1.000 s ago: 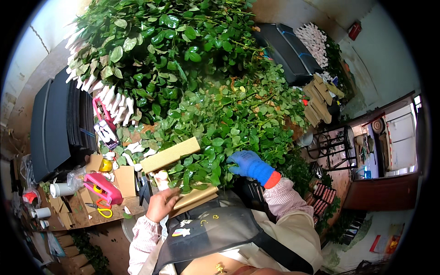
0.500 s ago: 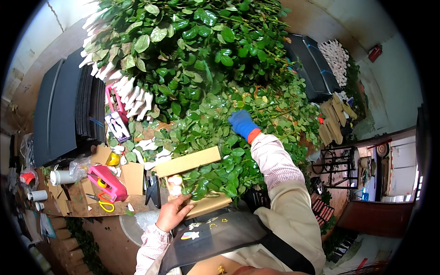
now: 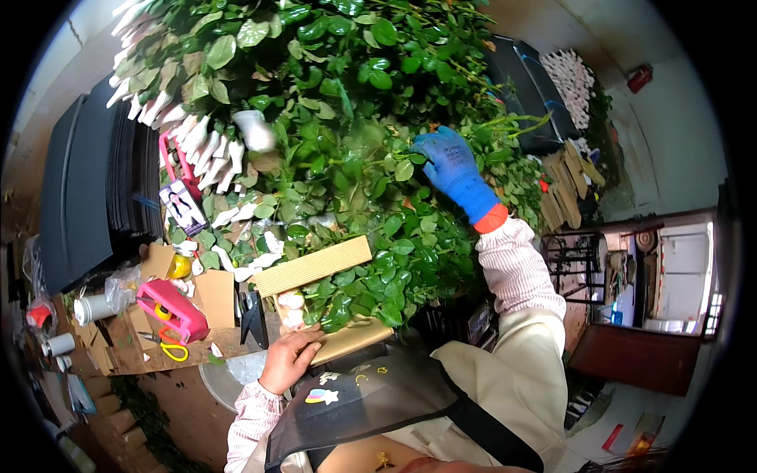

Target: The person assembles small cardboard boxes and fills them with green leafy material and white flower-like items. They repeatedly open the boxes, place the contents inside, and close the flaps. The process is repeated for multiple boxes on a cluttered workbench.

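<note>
My right hand [image 3: 445, 162], in a blue glove with an orange cuff, reaches far into a big heap of green leafy stems [image 3: 347, 118] and closes around some of the foliage. My bare left hand [image 3: 288, 359] rests flat on a bundle wrapped in tan corrugated cardboard [image 3: 315, 266], whose lower edge lies at the bench's near side. Pale flower heads [image 3: 292, 307] show at the bundle's open end. Leafy stems stick out of the wrap to the right.
On the bench at left lie a pink stapler [image 3: 173, 307], yellow-handled scissors [image 3: 169, 347], black shears [image 3: 254, 315], cardboard scraps and tape rolls [image 3: 91, 307]. A black stack of sheets [image 3: 95, 189] stands at far left. White-wrapped flower bundles [image 3: 205, 150] line the heap. A doorway is at right.
My right hand has risen from the lower foliage up and away into the middle of the heap. My left hand stays on the cardboard-wrapped bundle.
</note>
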A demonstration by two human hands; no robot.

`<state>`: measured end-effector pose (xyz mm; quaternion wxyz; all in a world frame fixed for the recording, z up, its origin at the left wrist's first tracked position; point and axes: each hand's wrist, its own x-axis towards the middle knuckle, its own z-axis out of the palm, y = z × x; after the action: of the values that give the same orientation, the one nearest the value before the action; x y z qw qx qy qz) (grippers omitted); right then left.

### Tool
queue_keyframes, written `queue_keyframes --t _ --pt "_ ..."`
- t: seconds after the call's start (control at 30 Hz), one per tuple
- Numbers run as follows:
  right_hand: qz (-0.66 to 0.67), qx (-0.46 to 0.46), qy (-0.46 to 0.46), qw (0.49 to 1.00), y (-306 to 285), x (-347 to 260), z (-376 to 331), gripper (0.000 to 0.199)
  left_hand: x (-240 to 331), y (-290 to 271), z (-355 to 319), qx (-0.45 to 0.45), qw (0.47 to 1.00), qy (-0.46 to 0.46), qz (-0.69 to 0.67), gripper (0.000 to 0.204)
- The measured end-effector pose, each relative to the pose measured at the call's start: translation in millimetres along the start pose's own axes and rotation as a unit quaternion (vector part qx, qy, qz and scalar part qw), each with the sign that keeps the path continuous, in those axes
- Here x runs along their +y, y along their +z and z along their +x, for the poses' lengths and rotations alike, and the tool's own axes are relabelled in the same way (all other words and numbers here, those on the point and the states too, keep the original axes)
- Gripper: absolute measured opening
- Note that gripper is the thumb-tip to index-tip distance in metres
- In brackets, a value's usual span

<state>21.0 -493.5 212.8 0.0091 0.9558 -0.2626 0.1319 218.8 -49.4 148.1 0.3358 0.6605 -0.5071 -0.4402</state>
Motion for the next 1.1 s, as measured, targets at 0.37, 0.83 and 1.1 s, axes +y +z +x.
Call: queue_keyframes --t 0.37,0.83,1.1 --pt "-0.003 0.177 -0.039 0.984 -28.4 -19.5 -24.5 0.046 -7.9 -2.6 -6.6 -0.013 1.0 -0.013 -0.005 0.023" --pt "0.151 -0.188 -0.071 0.968 -78.2 -88.8 -178.7 0.046 -77.8 13.1 -7.2 0.164 0.986 -0.036 -0.004 0.048" --pt "-0.054 -0.33 -0.025 0.942 -12.7 -67.1 -223.8 0.029 -71.2 11.4 -3.6 0.185 0.979 -0.048 0.065 0.056"
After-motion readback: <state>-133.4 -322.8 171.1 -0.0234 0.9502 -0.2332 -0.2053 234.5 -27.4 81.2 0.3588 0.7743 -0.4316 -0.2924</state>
